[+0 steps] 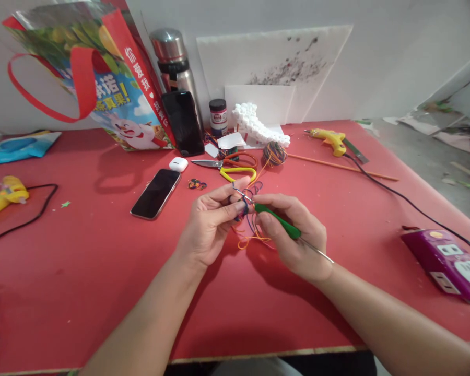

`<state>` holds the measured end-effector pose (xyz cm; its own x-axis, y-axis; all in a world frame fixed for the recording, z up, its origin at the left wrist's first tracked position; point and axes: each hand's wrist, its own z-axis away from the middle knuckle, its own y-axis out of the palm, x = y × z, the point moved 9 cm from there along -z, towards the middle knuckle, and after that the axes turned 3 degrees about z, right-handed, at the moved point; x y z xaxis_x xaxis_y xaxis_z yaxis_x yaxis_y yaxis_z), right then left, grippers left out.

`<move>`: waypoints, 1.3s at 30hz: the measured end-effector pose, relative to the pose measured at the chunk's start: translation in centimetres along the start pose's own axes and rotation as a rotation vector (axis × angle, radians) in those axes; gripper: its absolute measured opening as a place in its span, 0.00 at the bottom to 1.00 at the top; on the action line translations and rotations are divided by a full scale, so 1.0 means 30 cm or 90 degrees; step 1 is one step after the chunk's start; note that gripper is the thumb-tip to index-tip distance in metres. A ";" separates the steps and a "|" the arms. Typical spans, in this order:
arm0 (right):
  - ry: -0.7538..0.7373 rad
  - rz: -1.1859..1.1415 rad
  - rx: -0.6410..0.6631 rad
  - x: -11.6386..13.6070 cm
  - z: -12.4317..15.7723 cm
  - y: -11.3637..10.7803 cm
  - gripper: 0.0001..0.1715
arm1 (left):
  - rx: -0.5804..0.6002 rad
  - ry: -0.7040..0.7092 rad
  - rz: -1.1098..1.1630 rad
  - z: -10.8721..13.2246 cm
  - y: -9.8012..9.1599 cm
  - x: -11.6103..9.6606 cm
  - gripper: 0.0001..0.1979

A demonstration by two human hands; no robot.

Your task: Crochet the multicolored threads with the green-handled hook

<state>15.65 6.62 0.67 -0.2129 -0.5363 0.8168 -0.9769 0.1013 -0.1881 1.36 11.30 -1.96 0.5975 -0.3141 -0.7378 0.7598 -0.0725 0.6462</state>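
In my right hand (297, 235) is a crochet hook with a green handle (278, 219), its metal shaft sticking out at both ends. The hook's tip reaches across to my left hand (213, 222), whose thumb and fingers pinch a small piece of dark multicoloured crochet (241, 208). Yarn runs over the left fingers near the hook tip. Loose orange and purple strands (254, 240) hang below and lie on the table between my hands. Behind them sits a ball of multicoloured yarn (274, 154). The stitches themselves are too small to make out.
Scissors (238, 169), a phone (156, 194) and a white earbud case (178, 164) lie beyond my hands on the red table (121, 287). A yellow glue gun (329, 140) and a purple power strip (446, 266) are at right. A gift bag (113, 99) and a steel flask (172, 52) stand behind.
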 end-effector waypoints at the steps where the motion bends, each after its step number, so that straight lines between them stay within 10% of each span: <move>1: 0.014 -0.017 0.002 -0.005 -0.002 -0.001 0.14 | 0.005 -0.004 -0.003 0.001 0.000 -0.003 0.18; 39: -0.017 -0.042 0.053 0.052 -0.076 -0.059 0.14 | -0.003 -0.058 -0.099 -0.012 -0.051 -0.053 0.18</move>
<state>16.99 7.52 3.52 -0.1468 -0.5622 0.8139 -0.9835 -0.0046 -0.1806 -0.67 12.26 -1.85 0.4463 -0.3844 -0.8081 0.8430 -0.1225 0.5239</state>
